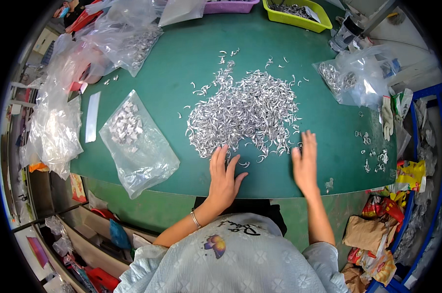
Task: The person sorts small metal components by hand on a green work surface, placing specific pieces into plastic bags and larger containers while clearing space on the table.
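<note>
A broad heap of small curved silvery metal pieces [245, 110] is spread over the middle of the green table [182, 63]. At the heap's near edge rests my left hand [223, 177], its fingers apart and the fingertips touching the closest pieces. Several loose pieces lie beside its thumb. My right hand [305, 163] is at the heap's near right corner, fingers stretched forward and thumb apart, just beside the outermost pieces. Neither hand shows anything held in it.
Left of the heap lies a clear plastic bag [140, 146] with small pale pieces, beside a white strip [92, 117]. More bags [59, 132] crowd the left edge. A yellow-green tray [299, 18] and a purple tray [228, 7] stand at the back; another bag [357, 80] lies right.
</note>
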The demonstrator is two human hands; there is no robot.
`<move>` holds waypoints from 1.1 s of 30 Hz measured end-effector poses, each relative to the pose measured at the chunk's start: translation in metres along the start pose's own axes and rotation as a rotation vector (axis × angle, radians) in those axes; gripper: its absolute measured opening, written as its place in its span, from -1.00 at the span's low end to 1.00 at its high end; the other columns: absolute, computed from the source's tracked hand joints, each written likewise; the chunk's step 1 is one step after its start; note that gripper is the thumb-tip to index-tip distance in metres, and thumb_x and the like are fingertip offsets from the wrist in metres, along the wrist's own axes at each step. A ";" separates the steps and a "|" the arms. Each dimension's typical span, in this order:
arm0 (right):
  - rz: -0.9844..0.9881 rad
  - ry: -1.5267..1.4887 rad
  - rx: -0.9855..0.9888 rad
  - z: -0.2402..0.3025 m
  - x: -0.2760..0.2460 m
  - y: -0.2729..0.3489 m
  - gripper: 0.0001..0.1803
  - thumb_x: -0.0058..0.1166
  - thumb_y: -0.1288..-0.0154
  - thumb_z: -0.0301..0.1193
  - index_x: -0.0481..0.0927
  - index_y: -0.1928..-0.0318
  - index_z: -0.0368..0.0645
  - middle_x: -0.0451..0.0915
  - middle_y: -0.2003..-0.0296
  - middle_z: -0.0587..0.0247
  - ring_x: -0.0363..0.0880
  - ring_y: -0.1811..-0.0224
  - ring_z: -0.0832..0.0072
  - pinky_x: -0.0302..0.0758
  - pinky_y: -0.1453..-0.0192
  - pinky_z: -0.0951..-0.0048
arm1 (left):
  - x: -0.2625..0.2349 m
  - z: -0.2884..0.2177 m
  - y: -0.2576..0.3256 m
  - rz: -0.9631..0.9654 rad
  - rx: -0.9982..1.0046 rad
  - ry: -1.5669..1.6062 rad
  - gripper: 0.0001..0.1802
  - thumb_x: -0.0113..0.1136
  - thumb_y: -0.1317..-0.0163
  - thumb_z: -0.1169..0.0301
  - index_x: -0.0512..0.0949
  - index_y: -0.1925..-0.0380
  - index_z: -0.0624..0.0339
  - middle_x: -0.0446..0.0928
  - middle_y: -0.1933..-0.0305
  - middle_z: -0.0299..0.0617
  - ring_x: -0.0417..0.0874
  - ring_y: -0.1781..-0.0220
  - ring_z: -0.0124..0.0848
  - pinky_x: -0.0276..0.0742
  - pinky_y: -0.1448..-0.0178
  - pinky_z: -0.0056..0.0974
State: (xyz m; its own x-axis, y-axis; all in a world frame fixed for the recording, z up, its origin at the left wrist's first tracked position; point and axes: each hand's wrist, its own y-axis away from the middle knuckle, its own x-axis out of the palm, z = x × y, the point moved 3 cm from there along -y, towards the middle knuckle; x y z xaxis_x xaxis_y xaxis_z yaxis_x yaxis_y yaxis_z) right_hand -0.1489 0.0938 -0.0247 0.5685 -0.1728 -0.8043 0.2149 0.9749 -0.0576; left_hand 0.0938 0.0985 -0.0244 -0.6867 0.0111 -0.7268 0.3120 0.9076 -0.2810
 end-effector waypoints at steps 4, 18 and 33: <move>0.024 -0.051 -0.185 0.041 0.039 0.015 -0.31 0.01 -0.37 -0.26 0.14 -0.35 -0.42 0.01 -0.41 -0.25 -0.15 -0.51 -0.08 -0.17 -0.52 -0.01 | 0.001 0.002 -0.002 -0.016 0.005 0.030 -0.33 0.40 -0.02 0.52 0.33 -0.15 0.29 -0.04 -0.47 0.20 -0.07 -0.50 0.24 0.00 -0.47 0.17; -0.128 -0.122 -0.257 0.029 0.008 -0.007 -0.62 0.15 -0.22 -0.45 0.55 -0.07 -0.22 0.46 -0.19 0.08 0.29 -0.31 0.11 0.24 -0.35 0.19 | -0.002 -0.003 -0.001 -0.083 0.072 -0.012 -0.38 0.42 -0.01 0.39 0.43 -0.12 0.12 0.03 -0.48 0.01 -0.06 -0.49 0.24 -0.02 -0.41 0.34; -0.168 -0.069 -0.253 0.031 -0.013 0.011 -0.85 0.27 -0.03 -0.57 0.62 0.32 -0.22 0.57 0.26 0.21 0.46 0.18 0.22 0.37 0.06 0.26 | -0.016 0.010 -0.038 -0.046 0.018 -0.243 -0.67 0.10 0.00 0.67 0.55 0.20 0.13 0.21 -0.32 0.08 0.06 -0.45 0.23 -0.12 -0.31 0.56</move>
State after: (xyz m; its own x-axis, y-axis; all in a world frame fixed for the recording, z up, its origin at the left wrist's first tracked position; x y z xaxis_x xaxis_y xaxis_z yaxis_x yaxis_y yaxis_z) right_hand -0.1293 0.1021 0.0030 0.5966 -0.3349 -0.7294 0.1106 0.9344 -0.3385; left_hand 0.1000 0.0597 -0.0084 -0.5234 -0.1336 -0.8416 0.2973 0.8969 -0.3273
